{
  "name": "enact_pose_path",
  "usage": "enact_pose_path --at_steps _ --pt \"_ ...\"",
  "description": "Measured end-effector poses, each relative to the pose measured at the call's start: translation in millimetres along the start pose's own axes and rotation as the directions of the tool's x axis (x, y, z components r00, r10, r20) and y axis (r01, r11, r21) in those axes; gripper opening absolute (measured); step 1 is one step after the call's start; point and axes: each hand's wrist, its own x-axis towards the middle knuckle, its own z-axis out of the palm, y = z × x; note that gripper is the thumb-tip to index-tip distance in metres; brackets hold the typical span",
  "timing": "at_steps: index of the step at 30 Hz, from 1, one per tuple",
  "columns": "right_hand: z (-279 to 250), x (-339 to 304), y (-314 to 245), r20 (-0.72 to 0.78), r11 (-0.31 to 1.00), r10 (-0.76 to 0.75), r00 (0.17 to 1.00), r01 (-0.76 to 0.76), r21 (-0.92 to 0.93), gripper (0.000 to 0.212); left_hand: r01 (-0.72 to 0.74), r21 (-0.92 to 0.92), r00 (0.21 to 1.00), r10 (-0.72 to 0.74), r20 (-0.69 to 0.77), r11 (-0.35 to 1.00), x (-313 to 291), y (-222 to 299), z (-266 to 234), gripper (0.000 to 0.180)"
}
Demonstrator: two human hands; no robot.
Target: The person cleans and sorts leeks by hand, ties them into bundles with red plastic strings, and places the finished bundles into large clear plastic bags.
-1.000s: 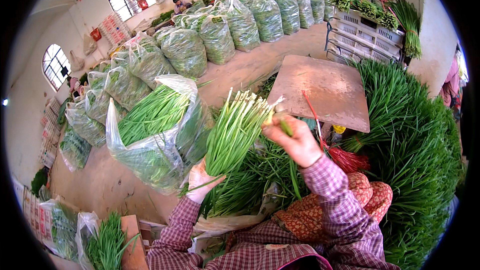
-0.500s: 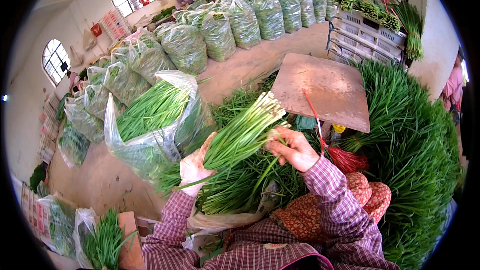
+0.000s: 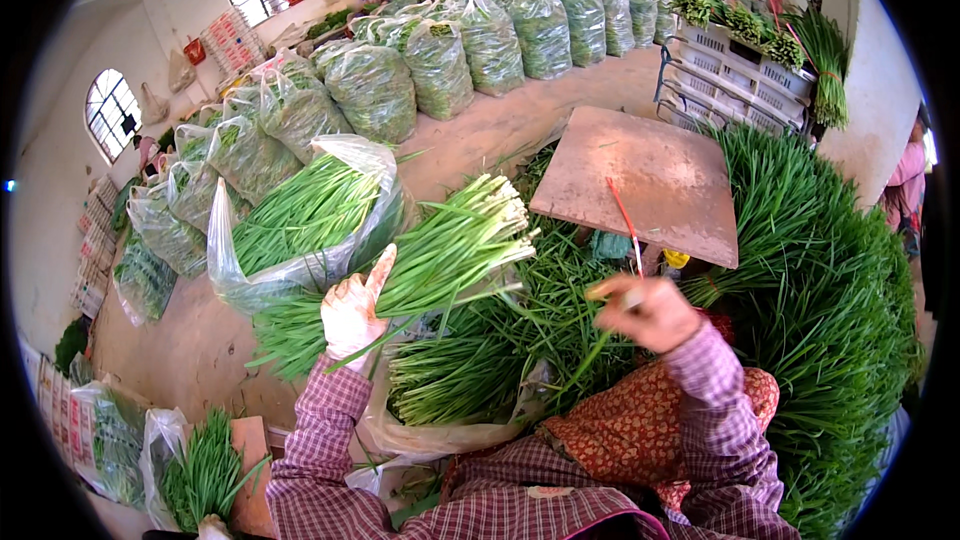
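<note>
So a long row of stuffed clear bags (image 3: 541, 35) is filling the back of the room, and a huge heap of greens (image 3: 830, 330) is spilling down the right side. An open-topped bag (image 3: 262, 290) of the same stuff is sitting left of centre, and the bundle (image 3: 450, 245) is being held up just in front of it, pale ends pointing right, leafy end drooping left. The left hand (image 3: 348, 318) is clamping its leafy part, one finger sticking up. The right hand (image 3: 645, 312), pretty blurry, is hovering apart from the bundle, fingers together on a thin green stalk (image 3: 592, 360) that's dangling below
</note>
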Motion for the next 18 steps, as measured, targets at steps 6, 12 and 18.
enact_pose_path --at_steps 6,12,18 --pt "6.4 37.9 -34.0 -0.247 0.941 0.031 0.969 -0.112 -0.320 0.024 -0.188 0.297 0.979 0.204 -0.022 0.936 9.2 5.3 -5.4 0.077" --pt "31.2 90.9 -18.7 -0.300 0.833 0.038 0.953 -0.196 -0.517 0.019 -0.299 0.291 0.953 0.301 0.040 0.909 17.5 23.2 -21.6 0.080" --pt "47.4 87.6 17.9 -0.144 0.976 0.128 0.981 -0.150 -0.157 0.017 -0.340 0.337 0.932 0.361 0.000 0.878 19.1 31.2 -20.8 0.079"
